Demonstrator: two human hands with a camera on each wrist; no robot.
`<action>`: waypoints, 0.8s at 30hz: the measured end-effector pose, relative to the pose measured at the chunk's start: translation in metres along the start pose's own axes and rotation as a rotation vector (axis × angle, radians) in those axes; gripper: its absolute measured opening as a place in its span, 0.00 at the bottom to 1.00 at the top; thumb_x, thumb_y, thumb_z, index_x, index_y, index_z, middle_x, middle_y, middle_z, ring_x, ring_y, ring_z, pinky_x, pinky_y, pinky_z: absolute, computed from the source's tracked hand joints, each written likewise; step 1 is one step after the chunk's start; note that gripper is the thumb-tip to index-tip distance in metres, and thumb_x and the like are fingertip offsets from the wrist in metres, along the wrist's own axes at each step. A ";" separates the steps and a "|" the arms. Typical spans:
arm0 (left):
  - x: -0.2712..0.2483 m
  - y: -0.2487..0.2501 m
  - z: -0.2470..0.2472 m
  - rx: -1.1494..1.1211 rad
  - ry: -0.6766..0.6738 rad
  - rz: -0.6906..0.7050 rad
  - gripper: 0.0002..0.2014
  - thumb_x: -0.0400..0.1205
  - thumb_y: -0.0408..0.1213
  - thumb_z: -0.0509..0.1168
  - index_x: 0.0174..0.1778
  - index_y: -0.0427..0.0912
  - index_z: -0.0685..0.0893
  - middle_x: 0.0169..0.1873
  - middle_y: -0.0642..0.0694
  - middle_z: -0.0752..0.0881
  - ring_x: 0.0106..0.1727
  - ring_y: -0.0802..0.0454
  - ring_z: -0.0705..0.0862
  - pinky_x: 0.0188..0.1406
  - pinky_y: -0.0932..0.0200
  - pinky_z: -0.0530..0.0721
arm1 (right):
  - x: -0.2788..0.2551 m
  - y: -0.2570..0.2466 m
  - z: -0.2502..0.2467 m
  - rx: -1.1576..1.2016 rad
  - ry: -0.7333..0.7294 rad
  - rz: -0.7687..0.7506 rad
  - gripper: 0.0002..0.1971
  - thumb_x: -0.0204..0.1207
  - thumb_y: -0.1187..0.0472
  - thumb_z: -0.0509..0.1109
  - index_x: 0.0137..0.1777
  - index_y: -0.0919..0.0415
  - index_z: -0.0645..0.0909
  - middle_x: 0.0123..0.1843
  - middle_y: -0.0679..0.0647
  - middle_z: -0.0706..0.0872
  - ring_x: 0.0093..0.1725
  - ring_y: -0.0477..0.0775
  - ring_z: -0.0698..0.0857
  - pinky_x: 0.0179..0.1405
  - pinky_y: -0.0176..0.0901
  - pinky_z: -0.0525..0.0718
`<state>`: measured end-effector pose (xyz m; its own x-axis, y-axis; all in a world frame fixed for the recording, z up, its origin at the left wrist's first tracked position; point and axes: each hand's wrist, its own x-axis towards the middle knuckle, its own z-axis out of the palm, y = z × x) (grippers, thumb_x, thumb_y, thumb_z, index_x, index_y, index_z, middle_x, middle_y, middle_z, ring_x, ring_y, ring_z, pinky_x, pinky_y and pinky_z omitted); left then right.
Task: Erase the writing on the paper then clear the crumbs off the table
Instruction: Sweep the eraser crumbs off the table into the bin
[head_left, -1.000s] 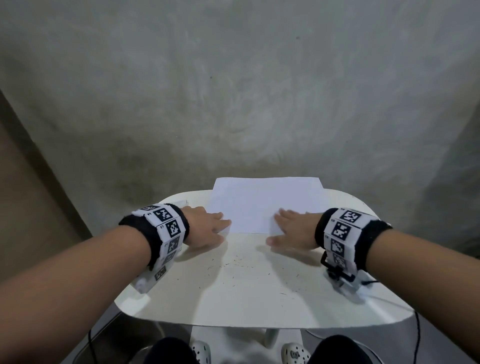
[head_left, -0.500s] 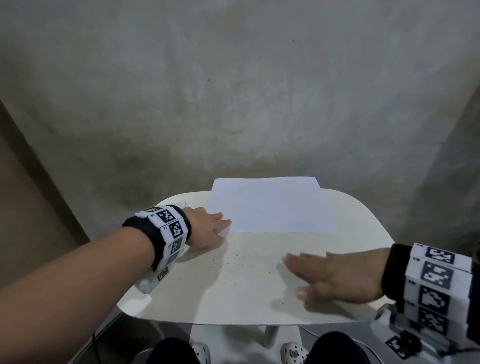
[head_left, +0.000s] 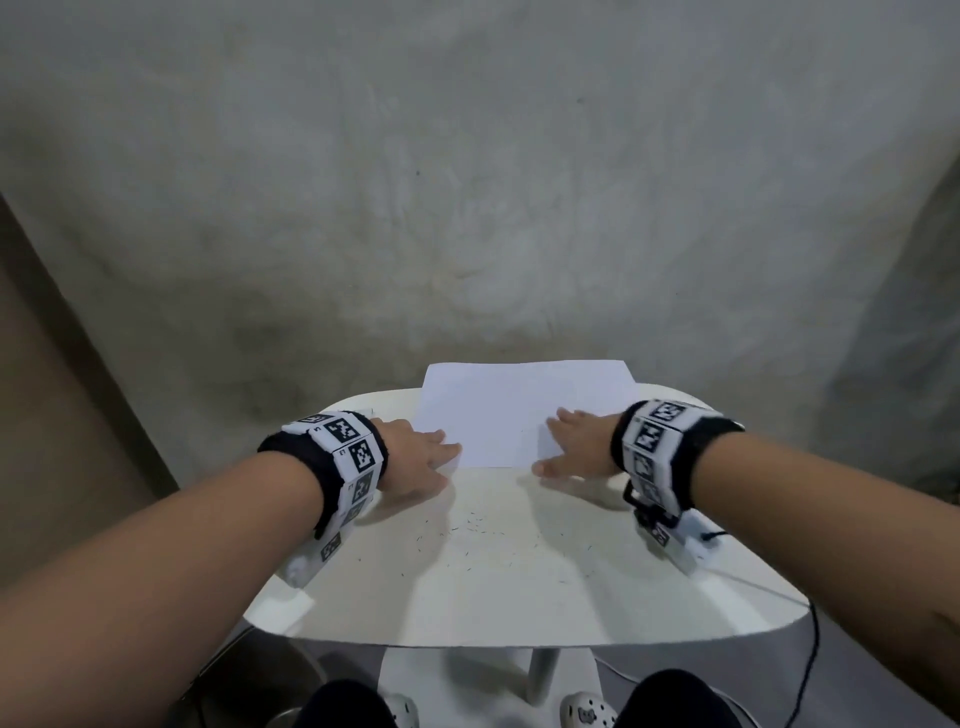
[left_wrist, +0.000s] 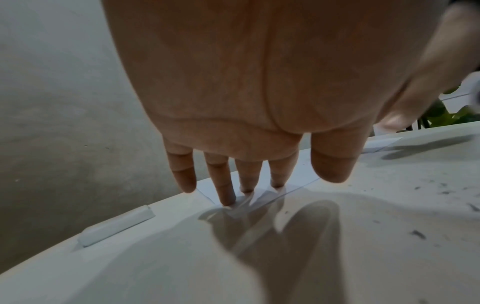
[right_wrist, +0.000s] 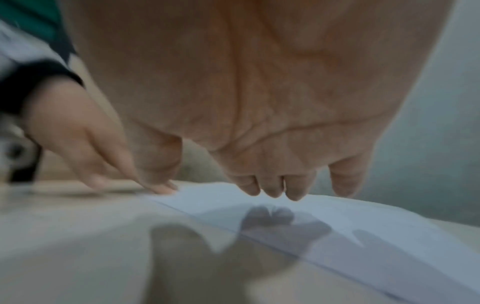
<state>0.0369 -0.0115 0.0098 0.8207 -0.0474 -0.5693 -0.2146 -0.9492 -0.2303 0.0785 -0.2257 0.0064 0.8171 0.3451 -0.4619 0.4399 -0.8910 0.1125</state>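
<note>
A white sheet of paper (head_left: 519, 410) lies at the far middle of the small white table (head_left: 519, 603), its far edge overhanging. No writing shows on it. Dark eraser crumbs (head_left: 478, 530) are scattered on the table nearer to me, also as crumbs (left_wrist: 418, 234) in the left wrist view. My left hand (head_left: 415, 462) lies flat, its straight fingers (left_wrist: 226, 193) pressing the paper's near left corner. My right hand (head_left: 576, 447) lies flat over the paper's near right part, fingers (right_wrist: 272, 191) extended just above the sheet. A white eraser (left_wrist: 116, 226) lies at the table's left edge.
A grey concrete wall stands close behind the table. A thin black cable (head_left: 810, 649) hangs off the table's right side. My knees and shoes (head_left: 587, 714) sit under the near edge. A green plant (left_wrist: 441, 115) stands beyond the table's right side.
The right hand swept from the paper toward the near right table edge, then came back to the paper's near right part. The left hand stayed on the corner.
</note>
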 end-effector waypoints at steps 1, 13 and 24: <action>0.000 0.000 0.000 -0.001 -0.001 0.002 0.28 0.88 0.54 0.44 0.85 0.60 0.43 0.85 0.58 0.43 0.85 0.44 0.49 0.81 0.37 0.50 | 0.004 -0.003 0.007 -0.004 0.035 0.029 0.43 0.81 0.35 0.52 0.85 0.62 0.42 0.87 0.56 0.41 0.86 0.56 0.45 0.83 0.55 0.47; 0.002 -0.003 -0.001 0.007 0.012 0.021 0.28 0.88 0.54 0.44 0.85 0.61 0.44 0.85 0.57 0.43 0.85 0.43 0.51 0.81 0.42 0.53 | 0.017 -0.020 -0.036 -0.074 -0.010 -0.098 0.38 0.84 0.37 0.47 0.84 0.64 0.52 0.86 0.57 0.53 0.83 0.58 0.59 0.81 0.57 0.57; 0.005 -0.004 -0.002 0.034 -0.012 0.016 0.28 0.88 0.56 0.43 0.84 0.62 0.42 0.85 0.58 0.42 0.85 0.44 0.49 0.80 0.38 0.51 | 0.020 -0.017 -0.030 -0.023 0.027 -0.089 0.36 0.84 0.38 0.50 0.84 0.63 0.55 0.85 0.56 0.57 0.82 0.57 0.61 0.81 0.56 0.58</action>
<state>0.0429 -0.0080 0.0091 0.8106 -0.0584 -0.5827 -0.2456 -0.9372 -0.2478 0.0988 -0.1950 0.0216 0.7839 0.4308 -0.4471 0.5196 -0.8494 0.0926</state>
